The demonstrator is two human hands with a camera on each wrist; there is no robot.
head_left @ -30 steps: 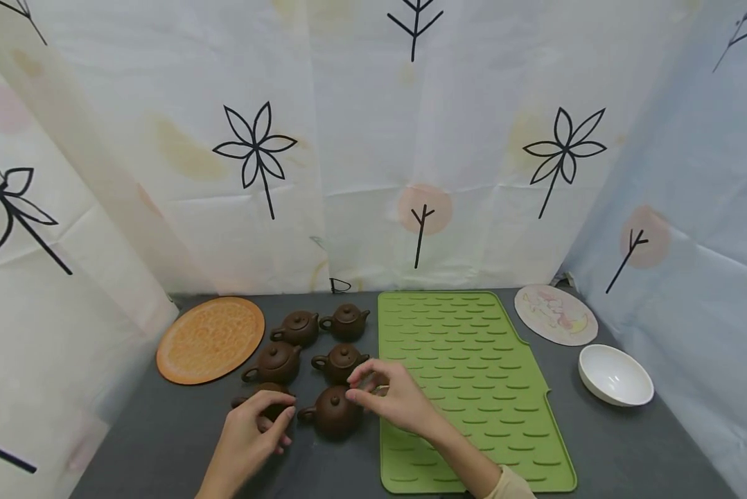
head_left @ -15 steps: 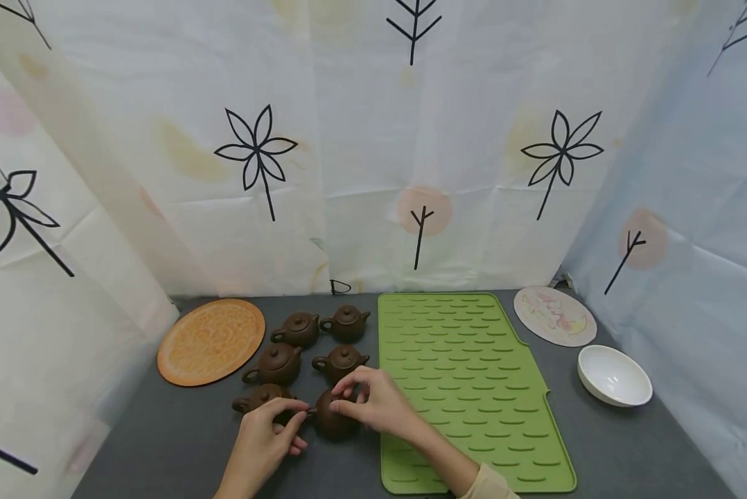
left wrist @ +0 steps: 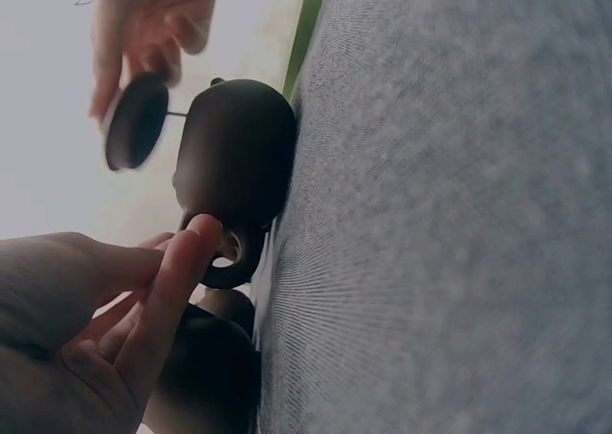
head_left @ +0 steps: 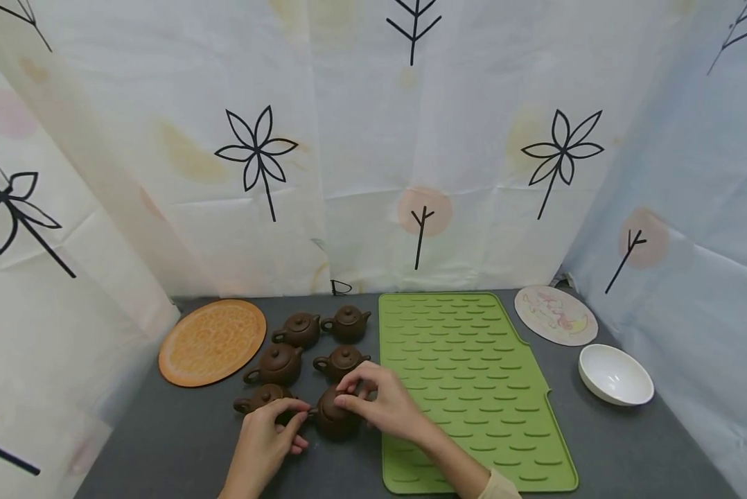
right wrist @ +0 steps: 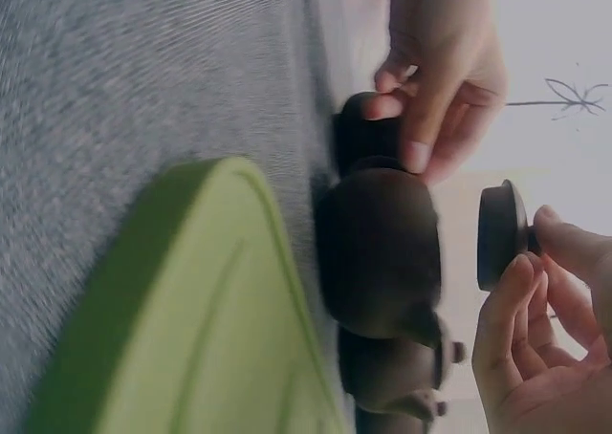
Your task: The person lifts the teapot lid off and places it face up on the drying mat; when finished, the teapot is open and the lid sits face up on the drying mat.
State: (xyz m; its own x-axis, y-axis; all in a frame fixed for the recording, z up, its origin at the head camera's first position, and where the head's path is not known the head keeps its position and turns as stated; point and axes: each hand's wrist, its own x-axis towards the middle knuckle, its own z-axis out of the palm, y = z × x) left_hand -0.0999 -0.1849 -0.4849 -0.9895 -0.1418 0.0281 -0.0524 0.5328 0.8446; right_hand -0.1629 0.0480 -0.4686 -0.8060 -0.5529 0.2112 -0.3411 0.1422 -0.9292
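In the head view a dark brown teapot [head_left: 336, 424] stands nearest the person, with both hands at it. The left hand [head_left: 266, 438] pinches its handle between thumb and fingers, from the left. The right hand [head_left: 387, 403] holds the teapot's round lid [right wrist: 499, 238] by the knob. Both wrist views show a gap between the lid and the teapot's top. The lid is level over the pot, and the right fingers hide much of it in the head view. Just left of that pot, a second teapot [head_left: 264, 396] is partly covered by the left hand.
Several more brown teapots [head_left: 275, 363] stand in two columns behind. A green ridged mat [head_left: 467, 388] lies to the right, an orange round mat [head_left: 211, 343] at the back left. Farther right are a white bowl [head_left: 615, 374] and a pale oval mat [head_left: 556, 315].
The left hand moved right to the teapot's handle. The right hand came left onto the lid's knob, then rose slightly with the lid, which is now off the pot.
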